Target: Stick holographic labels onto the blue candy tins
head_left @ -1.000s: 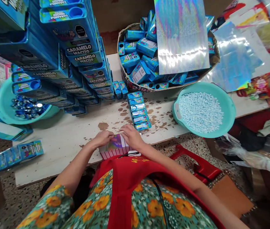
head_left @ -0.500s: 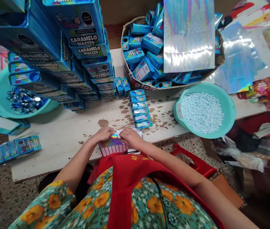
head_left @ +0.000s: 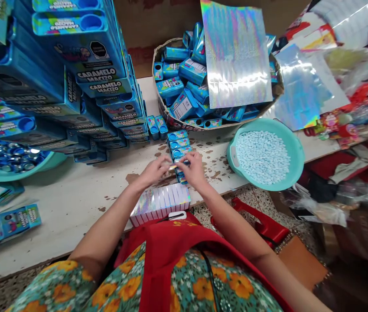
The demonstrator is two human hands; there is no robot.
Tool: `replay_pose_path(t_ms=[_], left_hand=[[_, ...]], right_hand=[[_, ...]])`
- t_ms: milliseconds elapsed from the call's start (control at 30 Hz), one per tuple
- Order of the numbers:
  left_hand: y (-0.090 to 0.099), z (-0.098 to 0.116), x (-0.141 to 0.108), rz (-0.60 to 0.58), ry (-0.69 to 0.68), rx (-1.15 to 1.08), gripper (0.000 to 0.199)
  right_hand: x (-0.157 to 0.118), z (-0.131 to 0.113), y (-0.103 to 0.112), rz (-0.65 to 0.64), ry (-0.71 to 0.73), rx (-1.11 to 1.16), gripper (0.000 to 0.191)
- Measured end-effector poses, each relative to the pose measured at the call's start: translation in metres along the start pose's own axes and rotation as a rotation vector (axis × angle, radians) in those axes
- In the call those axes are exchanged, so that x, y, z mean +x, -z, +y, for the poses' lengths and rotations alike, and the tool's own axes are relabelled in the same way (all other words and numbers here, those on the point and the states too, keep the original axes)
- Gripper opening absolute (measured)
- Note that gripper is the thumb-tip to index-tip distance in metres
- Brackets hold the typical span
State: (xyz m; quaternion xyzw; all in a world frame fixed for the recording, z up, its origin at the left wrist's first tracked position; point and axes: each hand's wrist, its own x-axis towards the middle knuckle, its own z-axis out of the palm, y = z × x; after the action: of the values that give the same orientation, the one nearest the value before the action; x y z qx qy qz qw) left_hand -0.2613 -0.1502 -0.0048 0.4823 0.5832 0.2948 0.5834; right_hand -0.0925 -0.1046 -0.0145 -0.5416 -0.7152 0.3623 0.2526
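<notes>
My left hand (head_left: 155, 171) and my right hand (head_left: 193, 169) meet over the near end of a row of small blue candy boxes (head_left: 179, 143). Between their fingertips is a small shiny sticker (head_left: 173, 167), pinched from both sides. The fingers hide the nearer boxes in part. Just below my hands, at the table's front edge, lies a block of silvery holographic sticker strips (head_left: 161, 199) with pinkish lines along its front side.
Tall stacks of blue boxes (head_left: 99, 78) stand left, by a teal basin (head_left: 52, 162) of metallic blue pieces. A cardboard box (head_left: 157, 97) of blue boxes, topped by a holographic sheet (head_left: 237, 56), sits behind. Right stands a basin (head_left: 296, 167) of pale candies.
Both hands have lifted off the holographic strips and moved forward over the row of boxes, with a small sticker now between them. The camera view has shifted slightly.
</notes>
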Motion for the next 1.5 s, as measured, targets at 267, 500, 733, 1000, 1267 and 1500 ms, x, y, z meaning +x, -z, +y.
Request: replay_pose_path(t_ms=[267, 500, 733, 1000, 1267, 1500], left_hand=[[-0.004, -0.016, 0.065, 0.142, -0.054, -0.035, 0.014], [-0.021, -0.033, 0.07, 0.299, 0.059, 0.165, 0.025], [0.025, -0.08, -0.012, 0.059, 0.159, 0.547, 0.022], [0.039, -0.09, -0.086, -0.166, 0.257, 0.437, 0.027], [0.032, -0.099, -0.085, -0.066, 0.291, 0.294, 0.028], [0.034, -0.1, -0.082, -0.068, 0.271, 0.235, 0.024]], right_hand=[[0.047, 0.023, -0.015, 0.172, -0.173, -0.149, 0.005], [0.048, 0.032, -0.019, 0.227, -0.193, -0.107, 0.011], [0.006, 0.011, 0.01, 0.312, -0.003, -0.021, 0.031], [-0.07, -0.023, -0.048, -0.413, 0.36, -0.079, 0.026], [-0.078, -0.006, -0.066, -0.735, 0.629, -0.332, 0.041], [-0.075, 0.001, -0.071, -0.645, 0.492, -0.278, 0.053]])
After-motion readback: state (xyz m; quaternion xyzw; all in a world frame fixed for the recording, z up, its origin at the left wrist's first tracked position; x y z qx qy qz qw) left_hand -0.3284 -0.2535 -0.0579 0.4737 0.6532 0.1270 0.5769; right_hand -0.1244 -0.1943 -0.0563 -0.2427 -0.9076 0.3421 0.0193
